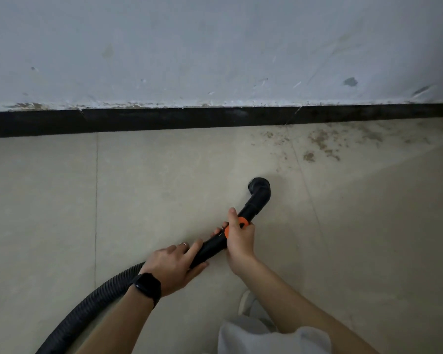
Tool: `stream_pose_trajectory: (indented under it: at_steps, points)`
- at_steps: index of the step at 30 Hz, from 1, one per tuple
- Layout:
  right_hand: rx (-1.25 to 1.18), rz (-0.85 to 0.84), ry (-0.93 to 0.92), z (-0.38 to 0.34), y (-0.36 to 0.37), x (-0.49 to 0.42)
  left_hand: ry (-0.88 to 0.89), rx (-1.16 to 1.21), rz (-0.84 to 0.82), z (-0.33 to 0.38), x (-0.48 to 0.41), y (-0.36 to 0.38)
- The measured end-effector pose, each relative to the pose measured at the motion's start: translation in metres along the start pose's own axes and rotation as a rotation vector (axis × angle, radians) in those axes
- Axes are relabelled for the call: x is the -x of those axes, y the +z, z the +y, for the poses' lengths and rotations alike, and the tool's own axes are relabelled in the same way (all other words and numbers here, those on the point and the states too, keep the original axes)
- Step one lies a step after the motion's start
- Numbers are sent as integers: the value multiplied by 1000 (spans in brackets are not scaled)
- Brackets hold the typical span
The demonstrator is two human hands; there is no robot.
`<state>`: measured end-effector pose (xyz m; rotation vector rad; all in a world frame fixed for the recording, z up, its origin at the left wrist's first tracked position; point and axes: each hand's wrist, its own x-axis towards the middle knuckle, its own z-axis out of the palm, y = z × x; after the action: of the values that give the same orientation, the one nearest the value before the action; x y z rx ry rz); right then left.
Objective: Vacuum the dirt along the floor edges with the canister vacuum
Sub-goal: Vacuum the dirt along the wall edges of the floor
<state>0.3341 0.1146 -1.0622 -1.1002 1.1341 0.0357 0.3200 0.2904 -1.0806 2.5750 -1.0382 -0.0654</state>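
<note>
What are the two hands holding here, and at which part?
Both grip the vacuum's rigid black wand: the left hand where the ribbed hose joins it, the right hand at the orange collar.

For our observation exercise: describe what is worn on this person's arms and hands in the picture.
Both forearms are bare, with no sleeves in view. The left wrist carries a black smartwatch with a dark rectangular face and black strap. A thin silver ring sits on a finger of the left hand. The right hand wears nothing visible.
</note>
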Motion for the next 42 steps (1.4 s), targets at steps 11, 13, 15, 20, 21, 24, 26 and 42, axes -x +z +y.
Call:
stream_pose_trajectory:
  at_steps: [11,13,15,20,21,24,26,42]
  points:
    - [-109,76,-18,6,-39,6,86,18,-61,26,-9,5]
    - [-117,77,-14,4,-43,2,94,20,-78,30,-15,4]
    - [-125,92,-2,3,-53,-1,111,19,-103,36,-19,6]
    - [-124,107,-6,-2,-72,-10,105,4,-166,53,-29,12]
    - [-118,105,-15,-5,-73,-13,98,-1,-170,54,-32,13]
    - [-93,100,-42,-17,-71,-20,72,1,-181,56,-43,12]
    - [-86,94,-53,-27,-66,-25,36,31,-184,56,-51,11]
    - [-306,173,191,-38,-63,4,165,170,-329,9,-49,-11]
